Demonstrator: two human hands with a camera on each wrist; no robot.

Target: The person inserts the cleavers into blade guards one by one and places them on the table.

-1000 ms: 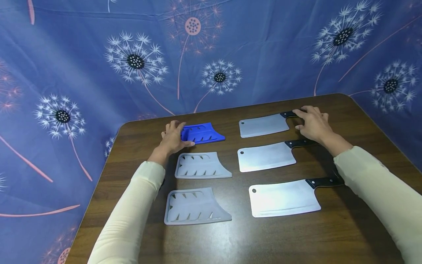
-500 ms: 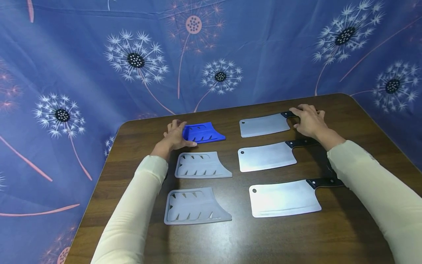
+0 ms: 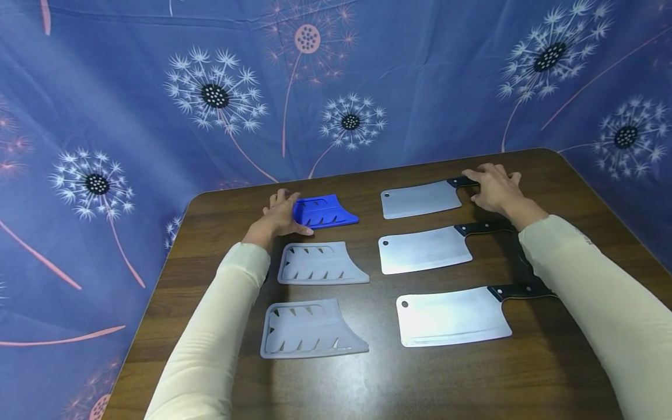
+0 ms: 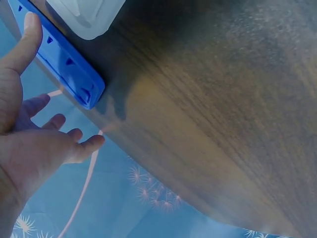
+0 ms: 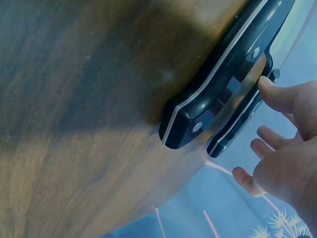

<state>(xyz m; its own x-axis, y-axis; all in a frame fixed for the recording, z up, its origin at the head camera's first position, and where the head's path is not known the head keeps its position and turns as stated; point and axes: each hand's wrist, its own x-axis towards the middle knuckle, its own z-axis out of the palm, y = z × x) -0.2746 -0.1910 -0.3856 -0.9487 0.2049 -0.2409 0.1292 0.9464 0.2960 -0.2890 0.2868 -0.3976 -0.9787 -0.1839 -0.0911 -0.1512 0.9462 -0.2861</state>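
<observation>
In the head view my left hand (image 3: 278, 216) is at the left end of a blue plastic knife sheath (image 3: 326, 212). The left wrist view shows its fingers spread, with the thumb overlapping the blue sheath (image 4: 69, 64). My right hand (image 3: 495, 188) hovers at the black handle of the farthest cleaver (image 3: 420, 199), fingers loosely extended. From the right wrist, the thumb lies close to a slim black handle (image 5: 235, 126), with a nearer handle (image 5: 198, 104) beside it. Two more cleavers, a middle one (image 3: 424, 249) and a front one (image 3: 452, 317), lie parallel, blades pointing left.
Two pale grey plastic sheaths, a middle one (image 3: 322, 263) and a front one (image 3: 314, 329), lie below the blue one, left of the cleavers. Everything rests on a brown wooden table (image 3: 378, 382). A blue curtain with dandelion prints (image 3: 420, 76) hangs behind it.
My left hand has shifted slightly right, covering more of the blue sheath's end. My right hand and forearm have moved a little left and away from me. Cleavers and sheaths stay put.
</observation>
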